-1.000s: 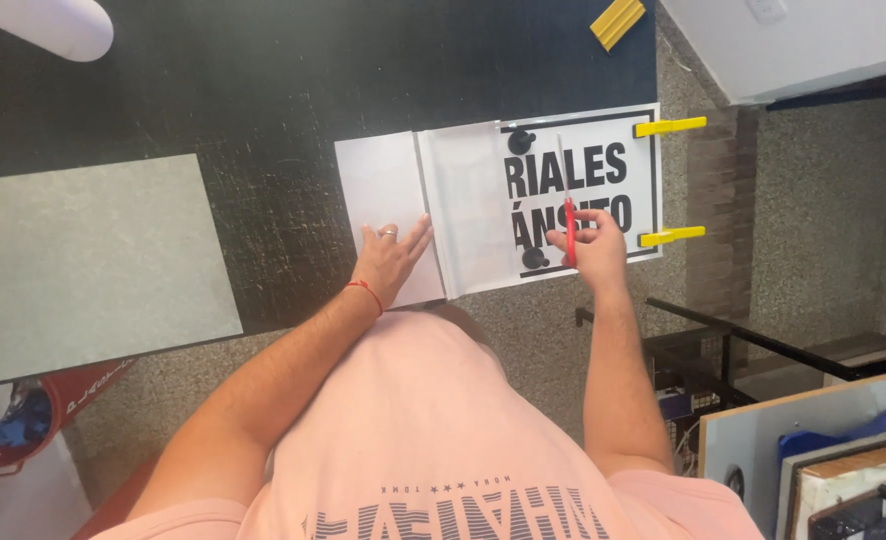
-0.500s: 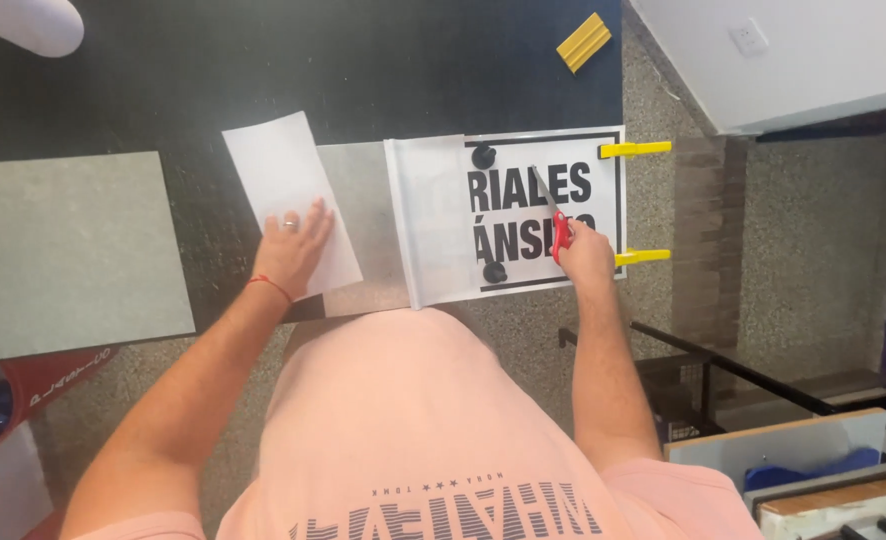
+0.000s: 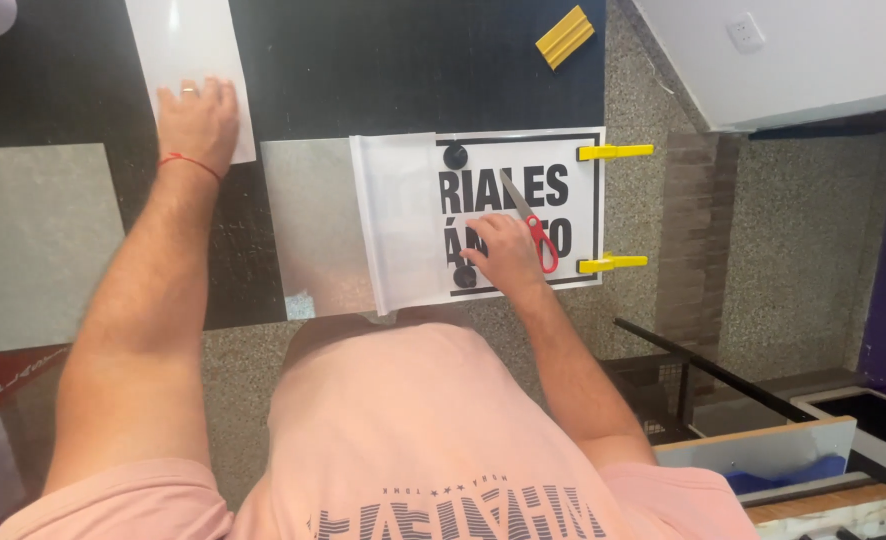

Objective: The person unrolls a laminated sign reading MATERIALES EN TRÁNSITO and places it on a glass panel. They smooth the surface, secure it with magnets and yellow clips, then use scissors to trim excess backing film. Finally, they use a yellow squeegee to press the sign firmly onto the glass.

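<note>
L hand [image 3: 196, 120] lies flat, fingers spread, pressing the white sheet [image 3: 185, 45] on the dark mat [image 3: 363, 70], well apart from the sign. Peeled film [image 3: 395, 225] stands between metal plate [image 3: 308, 225] and sign [image 3: 553, 205]. R hand [image 3: 503, 255] presses the sign's near edge, curled on the scissors [image 3: 533, 222]; blades point up-left, diagonal. Two yellow clamps [image 3: 613, 152] pin the sign's R edge. R hand is nearer the film.

A rectangular white sign with a thin black border and bold black lettering [image 3: 553, 205] lies flat at centre frame, slightly right, on the dark work surface. Its left portion is covered by a translucent white backing sheet [image 3: 395, 225] folded back over it. Two yellow plastic clamps [image 3: 613, 152] grip its right edge, one at the upper corner, one at the lower.
</note>
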